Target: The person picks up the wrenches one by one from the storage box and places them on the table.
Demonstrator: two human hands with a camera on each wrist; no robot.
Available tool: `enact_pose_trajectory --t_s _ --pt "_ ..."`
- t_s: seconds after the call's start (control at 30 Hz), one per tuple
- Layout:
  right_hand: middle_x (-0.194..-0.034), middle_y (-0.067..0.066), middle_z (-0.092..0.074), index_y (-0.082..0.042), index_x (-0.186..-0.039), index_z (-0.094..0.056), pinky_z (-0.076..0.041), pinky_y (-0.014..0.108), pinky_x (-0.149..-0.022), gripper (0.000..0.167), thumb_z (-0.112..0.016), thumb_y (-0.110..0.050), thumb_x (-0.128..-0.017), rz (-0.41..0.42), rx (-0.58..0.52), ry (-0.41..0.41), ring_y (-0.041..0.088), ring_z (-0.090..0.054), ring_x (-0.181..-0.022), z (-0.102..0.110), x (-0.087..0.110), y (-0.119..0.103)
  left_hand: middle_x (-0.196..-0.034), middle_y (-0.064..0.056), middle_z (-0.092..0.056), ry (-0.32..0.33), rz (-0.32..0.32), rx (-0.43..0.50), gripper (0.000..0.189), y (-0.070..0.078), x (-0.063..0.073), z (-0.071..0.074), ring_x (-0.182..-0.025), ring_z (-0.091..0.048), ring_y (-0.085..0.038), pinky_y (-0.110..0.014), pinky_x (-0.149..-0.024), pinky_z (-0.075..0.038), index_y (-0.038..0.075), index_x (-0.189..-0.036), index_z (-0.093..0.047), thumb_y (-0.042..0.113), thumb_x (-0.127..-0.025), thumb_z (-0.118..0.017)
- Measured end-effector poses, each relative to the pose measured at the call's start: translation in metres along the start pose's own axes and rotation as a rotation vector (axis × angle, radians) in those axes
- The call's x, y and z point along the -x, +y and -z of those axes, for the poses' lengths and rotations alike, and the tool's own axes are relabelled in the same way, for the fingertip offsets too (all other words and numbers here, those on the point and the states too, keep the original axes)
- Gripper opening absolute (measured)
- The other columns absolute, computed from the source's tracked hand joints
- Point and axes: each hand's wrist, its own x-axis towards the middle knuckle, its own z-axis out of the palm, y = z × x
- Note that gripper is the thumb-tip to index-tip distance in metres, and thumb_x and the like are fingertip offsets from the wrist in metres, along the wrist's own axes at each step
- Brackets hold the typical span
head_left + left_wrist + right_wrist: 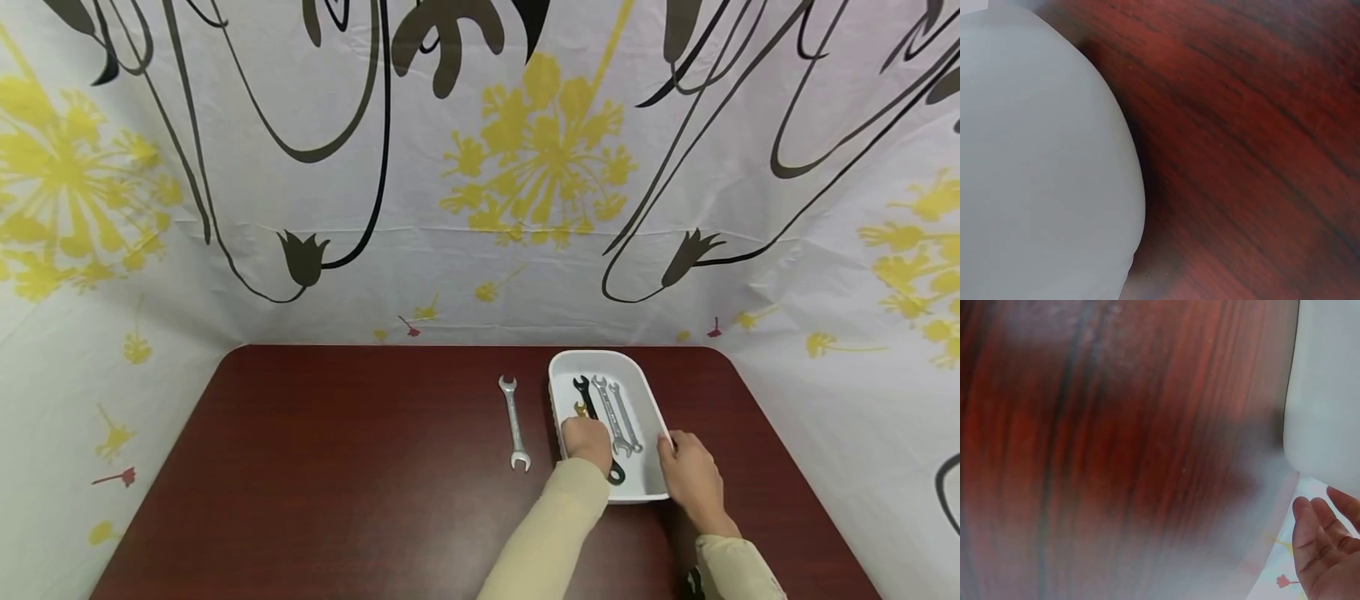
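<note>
In the head view, a white plastic tray (647, 479) stands on the right of the table. My left hand (588, 442) is down inside it, fingers curled and mostly hidden, gripping a gold-coloured wrench (580, 409) whose open end shows just beyond the knuckles. Beside that hand lies a black combination wrench (617, 473), partly covered by it. Two silver wrenches (611, 415) lie to its right in the tray. My right hand (693, 479) holds the tray's right rim, thumb over the edge; its fingers (1313, 534) show outside the tray wall in the right wrist view.
A silver open-ended wrench (513, 423) lies on the dark red wooden table (337, 467), left of the tray. Patterned white cloth (420, 208) hangs behind the table and along both sides. The tray stands near the table's back edge.
</note>
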Motion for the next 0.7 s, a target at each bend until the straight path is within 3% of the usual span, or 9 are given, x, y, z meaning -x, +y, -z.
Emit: enact_pose_trajectory --t_s 0.4,0.7 --pt "-0.115 0.027 -0.058 0.004 -0.117 -0.058 -0.044 0.061 -0.08 0.043 -0.038 -0.031 -0.102 0.0 0.002 0.005 0.049 -0.057 -0.102 -0.002 -0.0009 0.0009 -0.073 0.006 -0.07 0.014 0.004 0.046 0.018 -0.0016 -0.0028 -0.0004 -0.056 -0.054 -0.005 -0.023 -0.051 -0.039 0.027 -0.093 -0.074 0.041 -0.088 -0.064" --pt "-0.111 0.027 -0.059 0.005 -0.115 -0.059 -0.045 0.06 -0.077 0.041 -0.039 -0.028 -0.101 0.018 0.007 0.023 0.049 -0.058 -0.099 -0.0027 -0.0008 0.0016 -0.075 0.009 -0.07 0.046 0.014 0.118 0.015 0.0007 -0.0064 -0.0035 -0.062 -0.059 -0.004 -0.024 -0.052 -0.04 0.029 -0.088 -0.074 0.039 -0.089 -0.064"
